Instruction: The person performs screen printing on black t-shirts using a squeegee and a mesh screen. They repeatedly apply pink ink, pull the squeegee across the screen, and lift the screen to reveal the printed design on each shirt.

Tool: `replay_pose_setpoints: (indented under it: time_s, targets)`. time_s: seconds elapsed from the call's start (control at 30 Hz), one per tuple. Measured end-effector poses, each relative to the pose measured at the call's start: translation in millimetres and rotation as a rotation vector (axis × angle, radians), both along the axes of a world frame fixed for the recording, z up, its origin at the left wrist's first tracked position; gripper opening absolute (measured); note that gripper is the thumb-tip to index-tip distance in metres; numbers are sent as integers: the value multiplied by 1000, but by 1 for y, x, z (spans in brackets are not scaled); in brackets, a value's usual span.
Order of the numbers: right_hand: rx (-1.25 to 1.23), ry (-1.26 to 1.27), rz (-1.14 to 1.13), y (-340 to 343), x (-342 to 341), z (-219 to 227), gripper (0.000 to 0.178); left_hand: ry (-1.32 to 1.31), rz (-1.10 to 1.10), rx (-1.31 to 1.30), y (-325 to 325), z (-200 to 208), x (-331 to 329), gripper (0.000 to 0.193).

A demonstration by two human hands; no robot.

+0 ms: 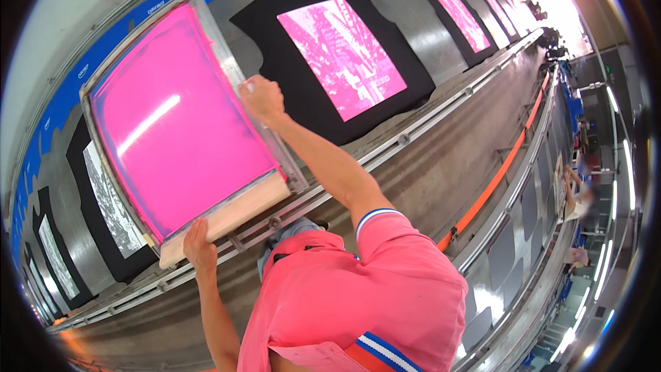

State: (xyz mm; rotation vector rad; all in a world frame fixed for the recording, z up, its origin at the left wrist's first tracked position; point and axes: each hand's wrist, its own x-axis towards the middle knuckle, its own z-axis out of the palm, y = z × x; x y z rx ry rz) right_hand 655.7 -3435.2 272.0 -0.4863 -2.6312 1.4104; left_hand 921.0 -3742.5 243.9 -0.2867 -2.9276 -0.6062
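Note:
A screen printing frame [219,52] lies tilted in view over the long table, its mesh [200,145] coated with glossy bright pink ink. Along its near edge rests a squeegee [237,215] with a pale wooden handle. My left hand [200,244] is closed round the left end of that handle. My right hand [263,100] grips the frame's right side, fingers curled over the rail. Just right of the frame, a black shirt piece [275,21] lies flat with a pink-and-white print [344,58]. What lies under the frame is hidden.
Further black pieces with pink prints [460,21] run to the upper right. On the left, black pieces carry white-grey prints [113,200]. Blue fabric pieces [158,7] line the far side. A metal rail [385,155] edges the table. Another person [578,196] stands far right.

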Motion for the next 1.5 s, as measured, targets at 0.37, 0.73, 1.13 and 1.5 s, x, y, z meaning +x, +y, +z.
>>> replay_pose_setpoints:
  time_s: [0.37,0.73,1.13,1.5]
  targets:
    - [-105,-103,49,-206,38,-42,38,-176,-3,-75,-214,1,19,48]
    - [-100,-119,1,-288,49,-57,37,-160,-23,-36,-290,3,26,43]
    - [-93,-177,7,-314,52,-54,40,-184,-39,-50,-318,6,24,38]
    - [-64,-191,-8,-305,56,-55,39,-191,-31,-60,-305,8,18,37]
